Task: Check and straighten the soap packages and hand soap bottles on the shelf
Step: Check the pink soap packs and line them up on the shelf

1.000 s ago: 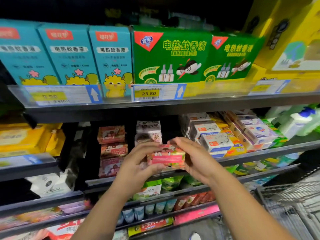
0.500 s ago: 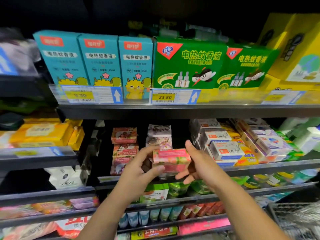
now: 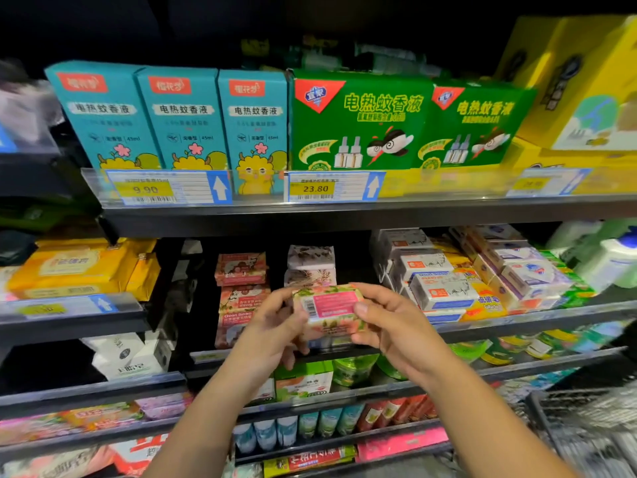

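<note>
Upper shelf (image 3: 344,215), front edge: three teal boxes (image 3: 179,119), two green boxes (image 3: 358,122), three price tags (image 3: 165,188), the rightmost blurred. Foreground: one left hand (image 3: 275,326), one right hand (image 3: 389,326), one soap package (image 3: 331,308) held between them.

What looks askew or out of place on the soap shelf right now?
The white goat soap boxes lie heaped and tilted, not squared. In the pink soap stack, one package's print looks upside down. The floral soap package is off the shelf, held between left hand and right hand, barcode facing the camera.
</note>
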### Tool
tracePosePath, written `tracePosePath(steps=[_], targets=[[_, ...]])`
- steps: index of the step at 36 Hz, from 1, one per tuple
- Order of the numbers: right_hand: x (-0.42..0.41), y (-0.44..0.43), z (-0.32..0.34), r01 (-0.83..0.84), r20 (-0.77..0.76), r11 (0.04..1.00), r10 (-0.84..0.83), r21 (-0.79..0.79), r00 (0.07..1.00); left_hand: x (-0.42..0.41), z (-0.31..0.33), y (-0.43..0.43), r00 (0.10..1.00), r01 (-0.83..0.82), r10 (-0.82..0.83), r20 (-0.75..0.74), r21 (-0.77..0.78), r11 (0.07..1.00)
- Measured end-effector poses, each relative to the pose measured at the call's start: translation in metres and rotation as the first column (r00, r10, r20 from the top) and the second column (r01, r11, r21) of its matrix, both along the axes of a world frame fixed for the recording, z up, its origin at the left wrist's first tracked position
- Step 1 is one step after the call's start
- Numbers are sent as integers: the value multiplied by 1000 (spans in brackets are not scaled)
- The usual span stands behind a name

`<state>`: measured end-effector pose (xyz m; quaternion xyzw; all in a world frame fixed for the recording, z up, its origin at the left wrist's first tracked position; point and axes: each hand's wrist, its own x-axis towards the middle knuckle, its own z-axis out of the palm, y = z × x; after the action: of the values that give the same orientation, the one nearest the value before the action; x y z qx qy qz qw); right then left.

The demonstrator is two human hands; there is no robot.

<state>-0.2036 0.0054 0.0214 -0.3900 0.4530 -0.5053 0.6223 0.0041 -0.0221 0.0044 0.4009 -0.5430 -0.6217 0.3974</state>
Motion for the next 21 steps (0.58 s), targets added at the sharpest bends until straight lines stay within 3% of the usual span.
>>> tracePosePath(steps=[3,6,9,17,21], targets=[[-4,2,2,42,42,995,-46,92,998,6,-4,-3,990,141,-138,40,-90,986],[-6,3,3,21,41,989,-27,147,999,8,-3,-4,992,124,-128,-18,-130,984],[-7,3,3,-12,-12,990,13,141,1000,8,-4,-6,991,110,-85,100,-270,957],[-11,3,-1,-143,-327,986,109,-84,939,-4,3,-4,969,-166,164,-185,8,986],[-4,-1,-4,-168,-360,969,94,-179,928,-5,1,-6,964,-175,188,-189,84,981]])
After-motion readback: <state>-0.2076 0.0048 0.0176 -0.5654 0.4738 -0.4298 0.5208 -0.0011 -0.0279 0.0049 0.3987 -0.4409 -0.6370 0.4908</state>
